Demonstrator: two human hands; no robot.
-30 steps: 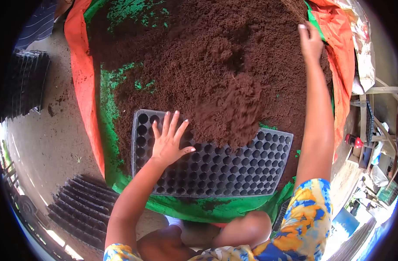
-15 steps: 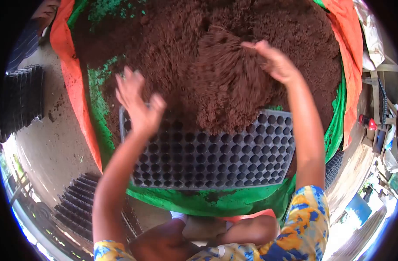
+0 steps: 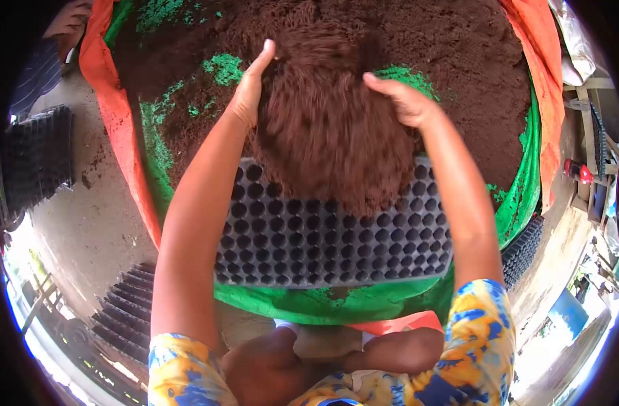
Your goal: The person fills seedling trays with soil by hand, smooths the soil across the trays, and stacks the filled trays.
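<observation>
A large heap of dark brown soil (image 3: pixel 333 135) lies between my two hands and covers the upper middle of a black seedling tray (image 3: pixel 323 243). My left hand (image 3: pixel 253 84) presses along the heap's left side, thumb up, its other fingers hidden by soil. On the right side, my right hand (image 3: pixel 404 100) cups the heap with its thumb pointing left and its other fingers buried or out of sight. The heap is blurred by motion. Rows of round cells in the tray's lower part show dark and hollow.
A green sheet (image 3: pixel 309 308) with an orange border (image 3: pixel 113 101) lies under the soil and tray. Stacked black trays stand at the left (image 3: pixel 39 159) and lower left (image 3: pixel 127 314). Another person's hand (image 3: pixel 67 21) shows at the top left.
Both hands have come together around the soil; the left left the tray and moved up and right, the right moved in from the far right. More soil has shifted toward the tray, baring green sheet behind.
</observation>
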